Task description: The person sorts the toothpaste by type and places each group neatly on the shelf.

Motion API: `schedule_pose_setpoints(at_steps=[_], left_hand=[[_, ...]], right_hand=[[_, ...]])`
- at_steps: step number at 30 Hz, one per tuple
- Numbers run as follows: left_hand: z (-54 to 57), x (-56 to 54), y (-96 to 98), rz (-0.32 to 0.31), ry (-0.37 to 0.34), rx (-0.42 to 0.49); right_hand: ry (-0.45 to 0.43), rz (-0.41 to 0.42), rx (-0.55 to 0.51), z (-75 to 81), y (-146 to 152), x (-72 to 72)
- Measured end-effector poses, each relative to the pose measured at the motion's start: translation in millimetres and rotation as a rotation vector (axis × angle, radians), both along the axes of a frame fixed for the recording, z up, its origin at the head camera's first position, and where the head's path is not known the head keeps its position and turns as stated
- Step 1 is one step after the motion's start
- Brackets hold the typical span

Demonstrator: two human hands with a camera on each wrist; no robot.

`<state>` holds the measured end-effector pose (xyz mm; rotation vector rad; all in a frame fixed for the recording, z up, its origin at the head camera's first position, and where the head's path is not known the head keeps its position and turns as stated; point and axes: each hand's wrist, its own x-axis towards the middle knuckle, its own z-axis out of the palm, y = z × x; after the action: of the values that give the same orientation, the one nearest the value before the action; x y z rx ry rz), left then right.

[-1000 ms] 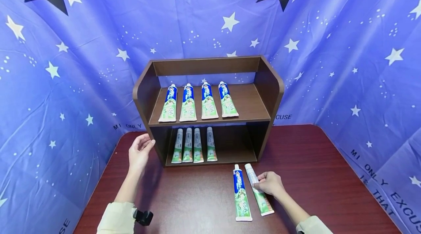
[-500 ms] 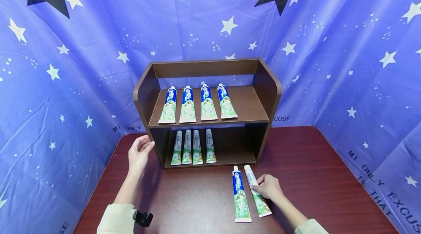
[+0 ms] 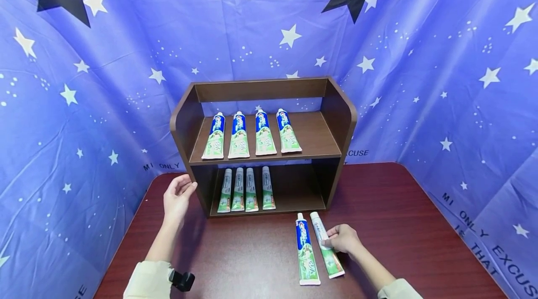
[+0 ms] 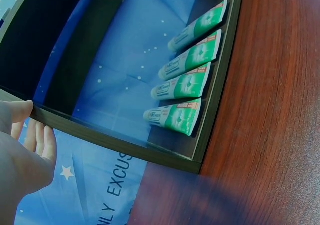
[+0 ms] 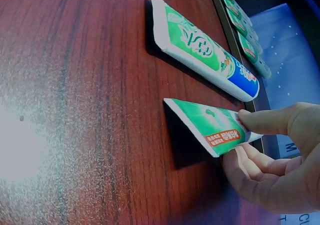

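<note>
My right hand [image 3: 343, 239] pinches a slim white-and-green toothpaste tube [image 5: 212, 126] between thumb and fingers, over the table in front of the shelf. In the right wrist view its flat end casts a dark shadow on the wood. Just left of it lies a wider blue-and-green toothpaste tube [image 3: 308, 257], cap toward the shelf. My left hand [image 3: 176, 198] grips the left side panel of the brown two-tier shelf [image 4: 102, 139], thumb on one side of the edge and fingers on the other.
Several blue-and-green tubes [image 3: 238, 135] lie in a row on the upper tier. The lower tier holds several slim tubes [image 3: 251, 190], one set apart to the right. The shelf stands on a reddish wooden table [image 3: 386, 205], with a blue starry curtain [image 3: 269, 18] around it.
The head view shifts slightly. The slim tube's flat end swings a little left, toward the wider tube, in my right hand. My left hand keeps its grip on the panel.
</note>
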<state>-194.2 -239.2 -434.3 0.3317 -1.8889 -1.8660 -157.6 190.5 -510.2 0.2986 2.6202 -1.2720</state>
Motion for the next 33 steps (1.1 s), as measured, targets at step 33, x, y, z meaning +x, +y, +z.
schedule_pose_setpoints(at_steps=[33], left_hand=[[2.1,1.9,0.7,-0.007,0.006,-0.011]], right_hand=[[-0.197,0.105,-0.510,21.9,15,-26.5]])
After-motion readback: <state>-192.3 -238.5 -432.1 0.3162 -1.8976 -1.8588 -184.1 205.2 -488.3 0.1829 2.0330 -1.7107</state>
